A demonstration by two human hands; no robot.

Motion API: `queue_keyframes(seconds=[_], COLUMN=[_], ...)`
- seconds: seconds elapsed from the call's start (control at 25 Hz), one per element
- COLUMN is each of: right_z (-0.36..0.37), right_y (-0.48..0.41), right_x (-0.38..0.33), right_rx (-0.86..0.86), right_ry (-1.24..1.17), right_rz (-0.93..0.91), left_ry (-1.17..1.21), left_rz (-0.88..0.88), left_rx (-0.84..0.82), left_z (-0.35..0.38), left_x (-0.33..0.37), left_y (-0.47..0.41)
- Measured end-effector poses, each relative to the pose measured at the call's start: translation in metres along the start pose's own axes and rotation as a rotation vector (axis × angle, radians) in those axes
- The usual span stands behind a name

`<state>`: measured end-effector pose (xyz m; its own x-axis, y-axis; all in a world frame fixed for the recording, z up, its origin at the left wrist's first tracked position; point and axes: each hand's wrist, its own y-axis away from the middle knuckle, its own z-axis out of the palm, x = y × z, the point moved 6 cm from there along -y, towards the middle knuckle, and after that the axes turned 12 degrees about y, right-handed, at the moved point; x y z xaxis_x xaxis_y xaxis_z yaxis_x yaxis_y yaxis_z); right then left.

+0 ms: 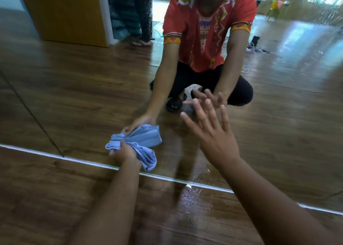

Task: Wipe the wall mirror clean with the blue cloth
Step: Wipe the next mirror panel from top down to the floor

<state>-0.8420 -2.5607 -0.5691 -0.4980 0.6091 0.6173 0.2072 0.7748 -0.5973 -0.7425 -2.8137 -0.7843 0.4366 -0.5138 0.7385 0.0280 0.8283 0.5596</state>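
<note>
- Fingers (pixel 113 153) of the left hand (pixel 123 152) are clamped on the bunched blue cloth (pixel 146 159), pressed to the wall mirror (pixel 74 96) just above its bottom edge.
- The right hand (pixel 213 133) is spread and holds nothing.
- Likely step: wiping the lowest strip. Next calls for sideways, upward sweeps.
- Whether the right fingertips touch the glass is unclear, and the mirror's top is cut off.

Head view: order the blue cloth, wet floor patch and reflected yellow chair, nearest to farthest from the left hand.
1. blue cloth, gripped in the left hand.
2. wet floor patch, lower right.
3. yellow chair, reflected top right.
</note>
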Motion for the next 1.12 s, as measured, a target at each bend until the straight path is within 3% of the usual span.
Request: queue_keyframes(seconds=[0.2, 0.4, 0.6, 0.84, 0.92, 1.0, 1.08, 1.12], right_z=[0.024, 0.052, 0.059, 0.057, 0.056, 0.054, 0.053, 0.055], right_y=[-0.002, 0.005, 0.004, 0.003, 0.004, 0.003, 0.003, 0.003], right_x=[-0.034, -0.035, -0.035, -0.033, -0.032, -0.034, -0.034, -0.035], right_rx=[-0.117, -0.149, -0.094, -0.139, -0.152, -0.174, -0.198, -0.205], right_ry=[0.017, 0.299, 0.313, 0.315, 0.305, 0.296, 0.286, 0.287], right_rz=[-0.085, -0.141, -0.143, -0.142, -0.140, -0.149, -0.151, -0.152], left_ry=[-0.072, -0.185, -0.125, -0.212, -0.276, -0.146, -0.142, -0.249], left_rz=[0.046, 0.155, 0.062, -0.229, -0.222, -0.332, -0.279, -0.172], left_rx=[-0.077, -0.116, -0.095, -0.251, -0.227, -0.189, -0.126, -0.107], left_z=[0.009, -0.004, -0.040, -0.040, -0.044, -0.046, -0.049, -0.056], left_x=[-0.021, -0.038, -0.057, -0.142, -0.154, -0.153, -0.130, -0.106], left_y=[0.015, -0.035, -0.109, -0.043, -0.029, -0.040, -0.079, -0.098])
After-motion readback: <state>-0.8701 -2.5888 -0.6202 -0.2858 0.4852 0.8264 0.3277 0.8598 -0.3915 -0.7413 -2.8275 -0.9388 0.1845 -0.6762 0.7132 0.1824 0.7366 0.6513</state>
